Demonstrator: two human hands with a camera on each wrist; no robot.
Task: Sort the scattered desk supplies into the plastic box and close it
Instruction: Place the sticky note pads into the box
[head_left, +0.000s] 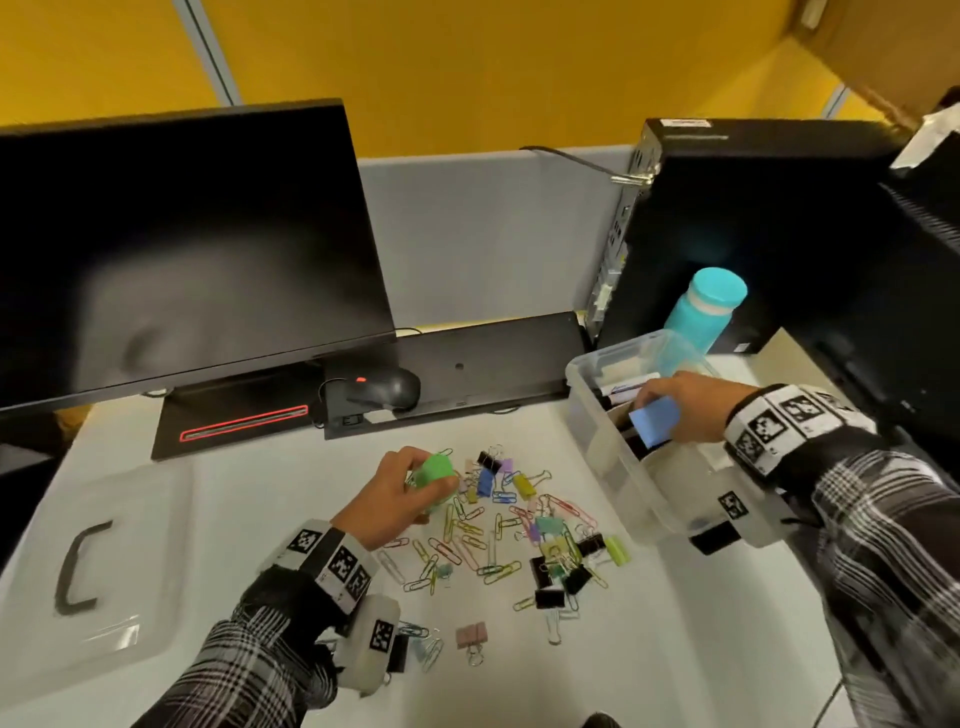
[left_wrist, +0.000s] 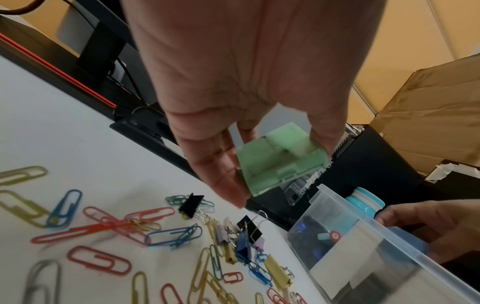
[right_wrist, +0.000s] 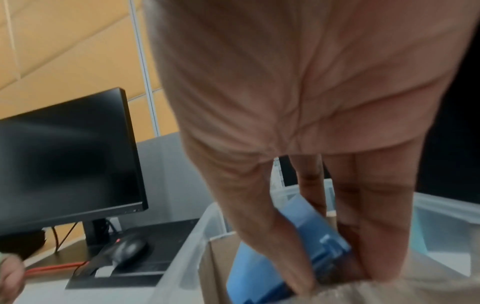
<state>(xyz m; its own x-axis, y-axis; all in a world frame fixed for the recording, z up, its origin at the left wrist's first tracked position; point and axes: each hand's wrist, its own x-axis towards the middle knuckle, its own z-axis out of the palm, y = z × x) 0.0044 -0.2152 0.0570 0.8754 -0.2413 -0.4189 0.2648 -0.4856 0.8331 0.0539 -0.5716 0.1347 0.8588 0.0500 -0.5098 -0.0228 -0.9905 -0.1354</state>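
We see the clear plastic box (head_left: 613, 447) standing open on the right of the white desk (head_left: 260, 499), with a cardboard divider inside. Our right hand (head_left: 691, 402) reaches down into it, thumb and fingers pinching a small blue case (head_left: 655, 420) just over a compartment. Our left hand (head_left: 387, 493) is lifted above the desk left of the box, gripping a small green case (head_left: 435, 470) between thumb and fingertips. Beneath and to the right of that hand lies the scatter of coloured paper clips (head_left: 467, 540) and binder clips (head_left: 550, 571), between the two hands and just in front of the box. The clear lid (head_left: 104, 566) with its dark handle lies flat at the far left, well apart from the box.

The left wrist view shows what the head view hides: the green case (left_wrist: 281, 160) is a ribbed plastic piece with a paler block on top, and small blue and red bits lie in the box's end compartment (left_wrist: 319, 238). The right wrist view shows the blue case (right_wrist: 309, 234) tilted, going down beside the cardboard wall (right_wrist: 215, 267).

Labels on things in the box are too blurred to read; the wristbands carry only square coded markers.

Behind stand a dark monitor (head_left: 176, 249), a mouse (head_left: 389, 387), a black computer tower (head_left: 737, 234) and a teal bottle (head_left: 706, 306).
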